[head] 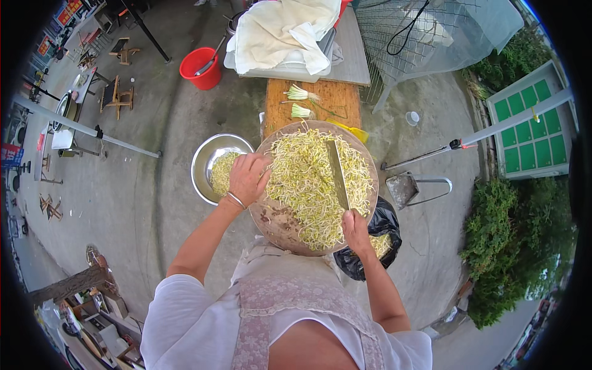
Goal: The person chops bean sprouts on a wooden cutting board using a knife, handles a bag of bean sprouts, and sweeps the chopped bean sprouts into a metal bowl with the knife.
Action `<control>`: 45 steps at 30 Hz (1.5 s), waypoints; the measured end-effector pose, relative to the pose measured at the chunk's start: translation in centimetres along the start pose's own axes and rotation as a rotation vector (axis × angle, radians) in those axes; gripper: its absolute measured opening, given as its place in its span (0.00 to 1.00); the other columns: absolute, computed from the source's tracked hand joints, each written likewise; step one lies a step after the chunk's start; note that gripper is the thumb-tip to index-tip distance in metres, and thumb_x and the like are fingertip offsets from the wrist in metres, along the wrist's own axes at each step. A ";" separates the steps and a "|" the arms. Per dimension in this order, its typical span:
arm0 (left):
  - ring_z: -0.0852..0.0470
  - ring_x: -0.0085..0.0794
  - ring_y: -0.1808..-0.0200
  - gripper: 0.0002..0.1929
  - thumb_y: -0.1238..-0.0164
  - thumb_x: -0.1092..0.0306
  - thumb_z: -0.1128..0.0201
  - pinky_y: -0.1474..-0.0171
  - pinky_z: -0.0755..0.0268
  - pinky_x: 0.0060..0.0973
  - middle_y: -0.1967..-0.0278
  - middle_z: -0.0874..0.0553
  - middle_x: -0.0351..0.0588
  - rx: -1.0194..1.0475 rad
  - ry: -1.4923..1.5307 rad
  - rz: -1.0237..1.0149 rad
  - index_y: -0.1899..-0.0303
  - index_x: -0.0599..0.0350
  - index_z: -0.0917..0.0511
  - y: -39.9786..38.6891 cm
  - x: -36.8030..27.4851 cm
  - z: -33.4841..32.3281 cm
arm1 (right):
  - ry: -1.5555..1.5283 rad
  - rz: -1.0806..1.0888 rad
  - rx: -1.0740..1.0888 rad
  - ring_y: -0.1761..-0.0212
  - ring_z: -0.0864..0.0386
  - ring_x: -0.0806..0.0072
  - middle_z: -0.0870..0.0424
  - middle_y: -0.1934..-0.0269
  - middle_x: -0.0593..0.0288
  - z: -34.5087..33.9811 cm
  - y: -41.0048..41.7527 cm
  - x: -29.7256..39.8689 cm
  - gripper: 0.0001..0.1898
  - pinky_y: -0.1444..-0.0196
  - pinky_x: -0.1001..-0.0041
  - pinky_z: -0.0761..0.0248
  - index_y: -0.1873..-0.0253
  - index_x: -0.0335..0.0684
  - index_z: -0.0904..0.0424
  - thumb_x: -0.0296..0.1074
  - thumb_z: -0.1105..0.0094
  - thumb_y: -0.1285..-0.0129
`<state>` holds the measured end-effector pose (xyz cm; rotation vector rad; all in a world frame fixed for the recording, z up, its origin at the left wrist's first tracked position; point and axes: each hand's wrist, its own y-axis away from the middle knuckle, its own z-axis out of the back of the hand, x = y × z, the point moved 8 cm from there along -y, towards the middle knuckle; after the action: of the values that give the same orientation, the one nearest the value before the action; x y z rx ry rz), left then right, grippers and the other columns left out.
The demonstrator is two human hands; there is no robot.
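A round wooden chopping board bears a broad heap of bean sprouts. My right hand grips the handle of a cleaver, whose blade stands on edge among the sprouts on the board's right side. At the board's left edge is my left hand, fingers bent and touching the edge of the heap; whether sprouts are in its fingers is hidden. Beneath and left of that hand, a steel bowl holds more sprouts. Below the board at right, a black plastic bag contains sprouts too.
Beyond the board, a wooden table carries two bunches of cut green stalks and a yellow plastic tool. Farther back are cloth-covered containers. A red bucket stands left; a metal dustpan and canopy pole are right.
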<state>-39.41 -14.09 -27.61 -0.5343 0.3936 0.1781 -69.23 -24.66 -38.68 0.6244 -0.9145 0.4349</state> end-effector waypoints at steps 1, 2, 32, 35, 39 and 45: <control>0.23 0.45 0.52 0.15 0.41 0.68 0.34 0.47 0.33 0.40 0.55 0.22 0.49 0.028 -0.003 0.104 0.52 0.53 0.23 2.7 2.3 -0.4 | -0.031 -0.059 -0.086 0.75 0.27 0.60 0.26 0.77 0.50 -0.3 -0.3 -1.7 0.20 0.67 0.62 0.32 0.59 0.27 0.28 0.44 0.55 0.24; 0.23 0.46 0.52 0.16 0.42 0.68 0.34 0.48 0.33 0.41 0.56 0.22 0.49 0.059 0.000 0.196 0.52 0.53 0.23 5.4 4.2 -1.3 | -0.032 -0.108 -0.059 0.76 0.26 0.60 0.25 0.78 0.50 -1.4 -1.5 -5.6 0.22 0.67 0.62 0.32 0.61 0.28 0.26 0.45 0.56 0.24; 0.15 0.39 0.64 0.08 0.43 0.70 0.36 0.58 0.22 0.34 0.69 0.15 0.49 0.235 0.109 1.101 0.61 0.54 0.20 41.5 17.0 -2.7 | -0.398 -0.098 -0.125 0.85 0.39 0.84 0.34 0.79 0.69 -4.0 2.7 -0.8 0.19 0.84 0.80 0.44 0.59 0.36 0.28 0.48 0.58 0.23; 0.15 0.38 0.65 0.09 0.43 0.71 0.37 0.58 0.22 0.33 0.69 0.15 0.48 0.251 0.066 1.033 0.59 0.53 0.21 38.9 17.1 -2.1 | -0.321 0.035 -0.264 0.87 0.40 0.84 0.35 0.80 0.69 -3.2 2.7 -0.1 0.20 0.87 0.79 0.44 0.63 0.39 0.31 0.49 0.59 0.22; 0.15 0.38 0.65 0.09 0.41 0.73 0.38 0.58 0.22 0.33 0.67 0.15 0.48 0.216 0.134 0.778 0.58 0.54 0.21 29.5 16.5 -3.4 | -0.406 -0.190 -0.265 0.87 0.39 0.83 0.35 0.80 0.69 -5.3 1.3 -5.7 0.19 0.87 0.78 0.44 0.64 0.41 0.32 0.50 0.58 0.23; 0.16 0.39 0.60 0.10 0.38 0.71 0.37 0.54 0.23 0.33 0.61 0.17 0.51 0.198 0.384 0.410 0.55 0.58 0.23 10.8 12.8 -8.6 | -0.426 -0.223 -0.273 0.87 0.40 0.85 0.35 0.80 0.70 -5.5 2.6 -5.4 0.19 0.87 0.80 0.46 0.65 0.43 0.33 0.51 0.58 0.24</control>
<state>-33.35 -8.66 -44.64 -0.2848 0.8858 0.4290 -70.46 -19.60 -44.90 0.5682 -1.2669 -0.0298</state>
